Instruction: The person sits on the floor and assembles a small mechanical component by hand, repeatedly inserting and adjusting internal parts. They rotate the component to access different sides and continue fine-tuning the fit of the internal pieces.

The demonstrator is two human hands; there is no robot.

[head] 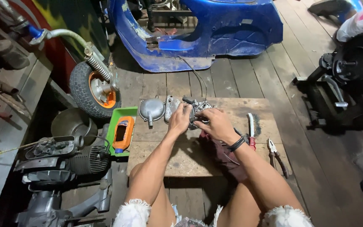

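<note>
Left hand [180, 119] and right hand [216, 123] both closed on a grey metal carburettor [199, 110], wooden board [232, 107] beneath (pliers [277, 156] lying nearby), blue scooter body [215, 29] behind.

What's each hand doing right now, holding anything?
Left hand: closed on the left side of the small grey metal engine part on the wooden board.
Right hand: gripping the same part from the right.

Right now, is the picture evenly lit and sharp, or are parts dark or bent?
Head view: bright light falls on the wooden board and both hands, left hand and right hand, which look sharp; the left corner by the engine sinks into shadow; floor planks fan outward, a wide-lens bend; the blue scooter body shows mild glare.
</note>
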